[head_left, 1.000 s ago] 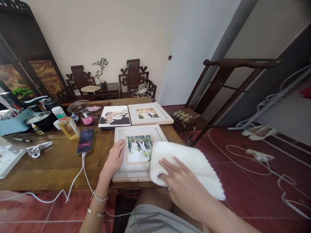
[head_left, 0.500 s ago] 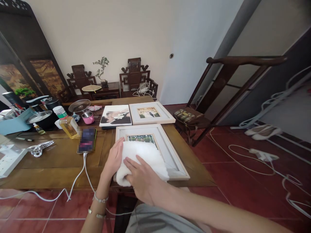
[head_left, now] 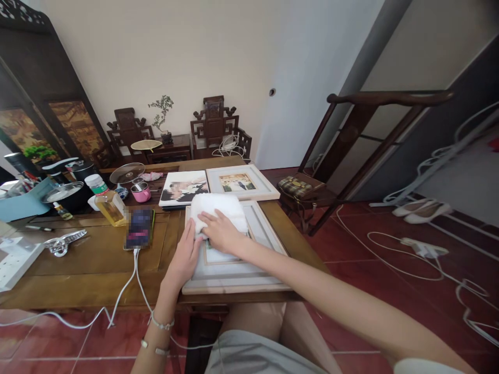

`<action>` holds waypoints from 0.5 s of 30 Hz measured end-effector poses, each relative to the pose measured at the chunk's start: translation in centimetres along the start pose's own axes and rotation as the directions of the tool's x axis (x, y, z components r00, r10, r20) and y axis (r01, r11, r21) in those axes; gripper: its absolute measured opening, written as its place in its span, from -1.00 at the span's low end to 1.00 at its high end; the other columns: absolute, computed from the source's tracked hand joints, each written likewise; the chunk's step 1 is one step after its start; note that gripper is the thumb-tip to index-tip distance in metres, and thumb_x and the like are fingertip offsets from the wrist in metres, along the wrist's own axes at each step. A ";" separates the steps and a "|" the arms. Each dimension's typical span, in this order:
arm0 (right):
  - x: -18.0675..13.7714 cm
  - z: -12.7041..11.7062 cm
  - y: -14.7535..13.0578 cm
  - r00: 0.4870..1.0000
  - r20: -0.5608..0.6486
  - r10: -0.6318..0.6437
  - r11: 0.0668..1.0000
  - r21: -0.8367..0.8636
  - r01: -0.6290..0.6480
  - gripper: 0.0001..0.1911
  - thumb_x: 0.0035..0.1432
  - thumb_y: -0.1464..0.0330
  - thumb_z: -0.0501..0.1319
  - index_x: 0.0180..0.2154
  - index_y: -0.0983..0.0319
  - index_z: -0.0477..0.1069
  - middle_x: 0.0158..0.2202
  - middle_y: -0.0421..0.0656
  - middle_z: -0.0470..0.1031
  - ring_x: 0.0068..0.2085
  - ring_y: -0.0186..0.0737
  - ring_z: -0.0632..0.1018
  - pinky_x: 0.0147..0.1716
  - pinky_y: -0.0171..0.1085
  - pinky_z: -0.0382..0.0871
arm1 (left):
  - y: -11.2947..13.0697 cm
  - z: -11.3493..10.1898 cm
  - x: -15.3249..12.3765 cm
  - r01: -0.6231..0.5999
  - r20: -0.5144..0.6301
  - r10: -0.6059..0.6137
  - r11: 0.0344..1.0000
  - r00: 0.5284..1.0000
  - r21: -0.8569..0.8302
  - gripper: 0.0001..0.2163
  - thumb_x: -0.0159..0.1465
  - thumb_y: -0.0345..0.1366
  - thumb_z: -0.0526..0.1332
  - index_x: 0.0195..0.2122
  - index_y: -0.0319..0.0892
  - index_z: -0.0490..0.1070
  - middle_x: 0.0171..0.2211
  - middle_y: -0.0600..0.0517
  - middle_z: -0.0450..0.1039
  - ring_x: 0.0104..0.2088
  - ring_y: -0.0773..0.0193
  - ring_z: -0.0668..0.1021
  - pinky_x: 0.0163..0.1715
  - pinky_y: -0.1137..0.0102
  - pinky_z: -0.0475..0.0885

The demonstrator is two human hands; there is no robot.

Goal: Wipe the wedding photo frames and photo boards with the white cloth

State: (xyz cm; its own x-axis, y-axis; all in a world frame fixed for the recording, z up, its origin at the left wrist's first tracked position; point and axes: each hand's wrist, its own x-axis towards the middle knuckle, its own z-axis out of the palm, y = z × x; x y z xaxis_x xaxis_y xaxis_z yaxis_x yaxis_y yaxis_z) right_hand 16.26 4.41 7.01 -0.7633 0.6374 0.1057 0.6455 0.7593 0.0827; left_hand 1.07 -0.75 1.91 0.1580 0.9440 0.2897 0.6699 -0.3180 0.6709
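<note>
A light wooden picture frame (head_left: pixel 273 270) with a wide white mat lies flat on the table before me. Over its upper part is a folded, fluffy white towel (head_left: pixel 220 201), which hides most of the photo. My right hand (head_left: pixel 220 231) presses on the towel and grips its near edge, the thumb partly hidden. Along the left side of the frame rests my left hand (head_left: pixel 186 254), fingers extended and together, its fingertips beside the towel.
Behind lie another framed photo (head_left: pixel 244 183) and a photo panel (head_left: pixel 183 188). To the left are a phone (head_left: pixel 139 228) on a white cable, an oil bottle (head_left: pixel 111 205), a pink cup (head_left: pixel 141 192), a hair claw clip (head_left: pixel 64 241) and a power strip (head_left: pixel 17 262). A wooden chair (head_left: pixel 351 130) stands right.
My right hand has slid the towel away from me, from the frame's near part to its far part. The lower photo area now shows. My left hand stays at the left edge.
</note>
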 end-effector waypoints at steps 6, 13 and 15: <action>-1.1 0.0 -0.7 0.999 0.020 -0.033 0.999 0.020 0.033 -0.64 0.06 0.53 0.12 -0.07 0.41 0.45 0.22 0.18 0.19 0.26 0.04 0.16 0.18 0.07 0.02 | -0.1 0.2 0.1 0.004 -0.049 -0.005 1.000 0.999 -0.018 -0.52 0.39 -0.13 -0.13 0.29 -0.19 -0.03 0.33 -0.12 -0.07 0.32 0.18 0.04 0.29 0.16 -0.02; -8.1 -3.7 -1.7 0.965 0.110 -0.237 0.897 0.405 0.174 -0.59 -0.13 0.65 0.02 -0.28 0.30 0.52 -0.02 0.05 0.49 0.07 -0.10 0.42 0.08 -0.13 0.19 | 0.2 0.2 0.2 0.003 -0.048 -0.003 1.000 0.999 0.008 -0.54 0.38 -0.15 -0.12 0.23 -0.25 0.12 0.29 -0.16 0.05 0.29 0.16 0.13 0.28 0.16 0.02; -9.3 -5.0 -0.3 0.952 0.114 -0.285 0.808 0.563 0.174 -0.59 -0.19 0.65 -0.02 -0.36 0.26 0.50 -0.29 -0.12 0.57 -0.17 -0.20 0.52 -0.11 -0.26 0.32 | 0.1 0.3 0.2 -0.018 -0.047 0.019 0.999 0.999 0.028 -0.57 0.38 -0.17 -0.10 0.21 -0.23 0.16 0.28 -0.15 0.08 0.29 0.15 0.14 0.27 0.14 0.04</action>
State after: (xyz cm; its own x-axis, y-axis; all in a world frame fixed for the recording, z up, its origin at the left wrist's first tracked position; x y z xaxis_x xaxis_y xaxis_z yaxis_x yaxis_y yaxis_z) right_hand 23.31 -2.38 10.94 -0.9134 0.4054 -0.0356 0.3727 0.7982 -0.4732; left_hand 1.36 -0.60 1.77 0.1363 0.9326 0.3341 0.6868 -0.3320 0.6466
